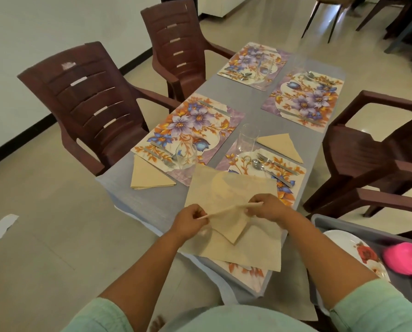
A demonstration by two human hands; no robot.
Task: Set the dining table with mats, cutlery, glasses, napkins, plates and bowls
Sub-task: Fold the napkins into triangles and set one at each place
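Head view, looking down the table: a beige paper napkin is held up above the near end, each hand pinching one end of a fresh crease so the sheet can be doubled over, apparently toward the triangle shape of the finished ones. The left hand has its grip closed on the crease's left end; the right hand has its grip closed on the other end, keeping the fold line taut between them. Under the napkin lies a second flat sheet, likely waiting its turn. Just beyond the napkin, the near right mat carries a fork and spoon, with a tall glass and a folded napkin at its far edge. Left of the napkin, another folded triangle sits beside the near left mat, placed clear of its cutlery and glass. Farther beyond, two more mats have cutlery but no napkins visible, so two folds probably remain. Right of the napkin, a grey tub keeps a flowered plate and a pink bowl within reach for the later step.
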